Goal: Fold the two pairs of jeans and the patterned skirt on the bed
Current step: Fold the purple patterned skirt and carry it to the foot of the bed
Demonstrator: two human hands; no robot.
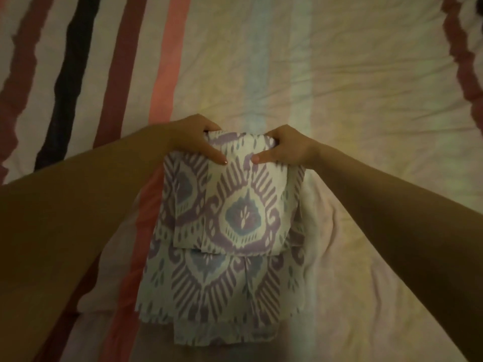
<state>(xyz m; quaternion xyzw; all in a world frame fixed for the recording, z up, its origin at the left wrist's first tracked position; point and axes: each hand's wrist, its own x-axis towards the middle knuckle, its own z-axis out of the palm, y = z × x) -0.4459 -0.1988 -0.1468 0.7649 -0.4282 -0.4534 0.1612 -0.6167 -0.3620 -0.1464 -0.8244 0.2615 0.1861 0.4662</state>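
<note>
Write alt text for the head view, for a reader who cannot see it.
Two bare hands hold the far edge of a partly folded patterned skirt over a striped bed sheet. The left hand and right hand each close a grip on a top corner, thumbs on top, pointing toward each other. The purple and blue print shows stacked layers; no jeans are in view.

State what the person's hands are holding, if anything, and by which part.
Both hands hold the patterned skirt by its far folded edge: the left hand grips the left corner, the right hand the right corner, thumbs on top, above the striped bedsheet.
</note>
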